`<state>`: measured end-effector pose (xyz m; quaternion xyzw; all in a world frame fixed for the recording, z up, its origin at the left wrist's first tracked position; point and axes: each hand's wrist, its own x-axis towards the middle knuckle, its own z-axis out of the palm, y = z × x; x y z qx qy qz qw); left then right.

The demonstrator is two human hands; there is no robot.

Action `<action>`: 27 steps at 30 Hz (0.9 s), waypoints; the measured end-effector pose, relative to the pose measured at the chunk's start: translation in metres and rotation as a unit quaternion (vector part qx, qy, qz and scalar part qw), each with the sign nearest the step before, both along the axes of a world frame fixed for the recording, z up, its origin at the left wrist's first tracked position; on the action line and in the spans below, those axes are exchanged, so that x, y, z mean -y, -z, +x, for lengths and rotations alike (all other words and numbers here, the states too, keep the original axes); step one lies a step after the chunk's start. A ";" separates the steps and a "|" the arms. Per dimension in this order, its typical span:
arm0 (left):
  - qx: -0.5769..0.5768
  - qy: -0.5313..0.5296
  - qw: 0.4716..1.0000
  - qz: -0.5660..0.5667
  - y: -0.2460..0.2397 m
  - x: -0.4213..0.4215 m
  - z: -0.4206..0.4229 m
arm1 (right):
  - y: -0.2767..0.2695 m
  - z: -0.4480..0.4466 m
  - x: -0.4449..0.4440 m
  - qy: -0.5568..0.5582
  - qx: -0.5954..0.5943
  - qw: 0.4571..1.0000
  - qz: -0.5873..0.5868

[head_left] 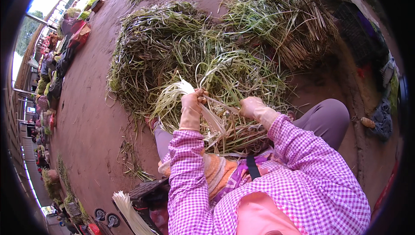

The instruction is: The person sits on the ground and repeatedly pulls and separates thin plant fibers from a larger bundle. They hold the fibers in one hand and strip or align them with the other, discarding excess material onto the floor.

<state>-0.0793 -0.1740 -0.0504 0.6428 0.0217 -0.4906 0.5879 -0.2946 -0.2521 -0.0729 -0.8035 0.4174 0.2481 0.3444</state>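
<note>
My left hand [191,105], in a pale rubber glove, grips a bundle of whitish plant stalks [212,118] around its middle. The bundle's pale leafy end [175,89] fans out beyond the fist. To its right, my gloved right hand [254,108] is closed on a limp, light-brown strand [223,103] that stretches between the two hands. Under both hands, between my knees, lies a loose heap of green and yellowing leaves [233,73]. An orange striped cloth [215,173] covers part of my lap.
A thick pile of stalks with brown ends [301,37] lies ahead right. White stalks [129,210] rest beside a dark crate [146,188] near my left side, by small wheels [113,220]. Bare reddish ground [87,105] extends left toward people and produce piles. A black crate [355,34] stands right.
</note>
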 end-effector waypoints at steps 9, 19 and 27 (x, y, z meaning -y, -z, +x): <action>-0.058 -0.026 0.992 -0.111 -0.010 -0.028 0.025 | 0.060 -0.069 0.048 -0.151 -0.333 0.928 -0.074; -0.065 0.096 0.992 -0.043 -0.010 -0.067 0.019 | -0.050 0.105 -0.018 0.260 0.349 0.848 0.302; 0.092 0.112 0.978 0.152 0.006 -0.068 0.018 | -0.039 0.047 0.002 0.377 0.621 0.626 0.283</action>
